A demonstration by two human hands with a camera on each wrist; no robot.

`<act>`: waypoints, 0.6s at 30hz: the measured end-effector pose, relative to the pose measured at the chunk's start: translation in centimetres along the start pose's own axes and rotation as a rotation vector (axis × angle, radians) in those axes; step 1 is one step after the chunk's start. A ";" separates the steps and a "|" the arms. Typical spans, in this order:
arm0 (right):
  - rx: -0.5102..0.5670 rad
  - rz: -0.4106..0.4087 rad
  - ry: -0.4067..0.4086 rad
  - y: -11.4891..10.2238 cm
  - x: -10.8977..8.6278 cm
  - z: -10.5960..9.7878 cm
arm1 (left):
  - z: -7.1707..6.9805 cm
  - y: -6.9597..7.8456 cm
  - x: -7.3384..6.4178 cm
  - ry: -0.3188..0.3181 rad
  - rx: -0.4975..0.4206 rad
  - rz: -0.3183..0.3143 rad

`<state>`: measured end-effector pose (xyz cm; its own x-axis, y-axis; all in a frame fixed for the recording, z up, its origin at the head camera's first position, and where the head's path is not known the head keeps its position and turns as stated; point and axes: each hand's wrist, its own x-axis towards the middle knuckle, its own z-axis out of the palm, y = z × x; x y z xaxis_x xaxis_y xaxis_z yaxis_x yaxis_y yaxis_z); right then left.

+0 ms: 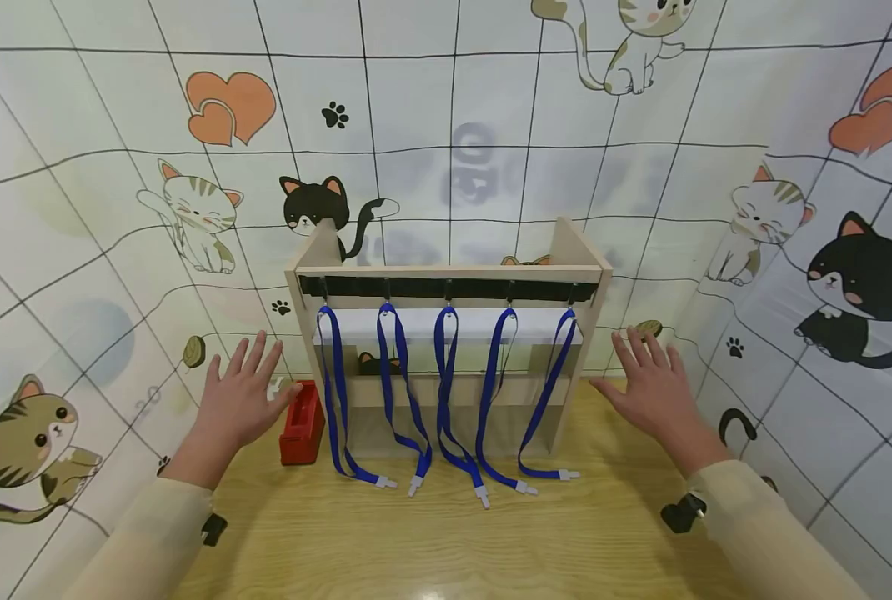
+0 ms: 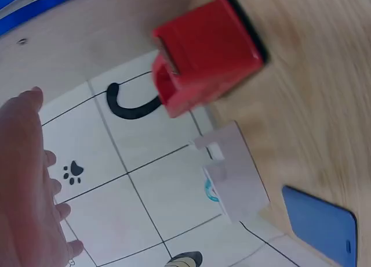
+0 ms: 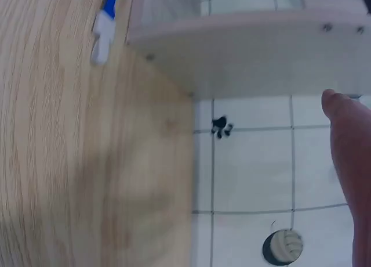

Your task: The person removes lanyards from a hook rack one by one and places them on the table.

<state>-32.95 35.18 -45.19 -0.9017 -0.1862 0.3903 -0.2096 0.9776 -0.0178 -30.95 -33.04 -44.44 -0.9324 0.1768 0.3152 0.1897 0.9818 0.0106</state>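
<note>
Several blue lanyards (image 1: 446, 367) hang from hooks on a black strip (image 1: 416, 288) across a small wooden rack (image 1: 453, 271). White plastic clips (image 1: 482, 493) end the straps and lie on the table in front. My left hand (image 1: 239, 404) is held out left of the rack, fingers spread, holding nothing. Close to it stands a red box-like holder (image 1: 301, 433) with a hollow top, seen larger in the left wrist view. My right hand (image 1: 656, 392) extends on the rack's right side, also spread and holding nothing. One clip (image 3: 104, 38) shows in the right wrist view.
A wood-grain table (image 1: 431, 550) carries the rack. Beyond the red holder, the left wrist view shows a white notched piece (image 2: 237, 177) and a flat blue object (image 2: 322, 226). A tiled backdrop (image 1: 416, 100) with cat drawings surrounds the back and sides.
</note>
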 end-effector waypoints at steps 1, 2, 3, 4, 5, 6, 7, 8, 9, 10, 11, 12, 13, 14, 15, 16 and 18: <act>0.015 -0.008 0.021 -0.3 -0.1 -0.3 | -0.2 0.1 0.1 0.009 -0.021 0.002; 0.031 -0.016 0.043 -0.5 -0.2 -0.5 | -0.4 0.2 0.2 0.016 -0.039 0.003; 0.050 -0.023 0.069 -0.9 -0.3 -0.8 | -0.7 0.4 0.3 0.027 -0.062 0.003; 0.073 -0.027 0.094 -1.2 -0.3 -1.2 | -1.0 0.6 0.4 0.037 -0.086 0.001; 0.102 -0.027 0.117 -1.6 -0.4 -1.6 | -1.5 0.8 0.5 0.049 -0.112 0.001; 0.135 -0.023 0.135 -2.0 -0.5 -2.0 | -2.1 1.1 0.6 0.061 -0.136 0.000; 0.171 -0.019 0.153 -2.5 -0.6 -2.5 | -2.6 1.3 0.6 0.076 -0.158 0.004; 0.216 -0.009 0.167 -2.9 -0.7 -3.0 | -3.1 1.5 0.7 0.094 -0.180 0.008; 0.260 -0.003 0.180 -3.4 -0.8 -3.5 | -3.6 1.8 0.8 0.116 -0.203 0.014; 0.306 0.008 0.193 -3.9 -1.0 -4.0 | -4.1 2.0 0.9 0.143 -0.226 0.022; 0.348 0.022 0.207 -4.3 -1.2 -4.5 | -4.5 2.2 1.0 0.172 -0.251 0.033; 0.391 0.037 0.224 -4.8 -1.4 -5.0 | -4.9 2.4 1.2 0.204 -0.276 0.048; 0.430 0.052 0.245 -5.3 -1.6 -5.5 | -5.3 2.6 1.3 0.241 -0.303 0.064; 0.464 0.068 0.265 -5.7 -1.8 -5.8 | -5.6 2.8 1.5 0.276 -0.327 0.078; 0.496 0.083 0.287 -6.2 -1.9 -6.1 | -5.8 3.0 1.7 0.310 -0.351 0.091; 0.527 0.100 0.308 -6.7 -2.1 -6.4 | -6.0 3.1 1.9 0.341 -0.374 0.102; 0.584 0.126 0.346 -7.6 -2.4 -6.8 | -6.4 3.4 2.3 0.386 -0.415 0.112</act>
<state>-26.65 28.88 -39.77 -0.7803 0.0622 0.6223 -0.3680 0.7589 -0.5373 -30.45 -29.79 -37.57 -0.7351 0.1632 0.6581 0.4580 0.8351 0.3045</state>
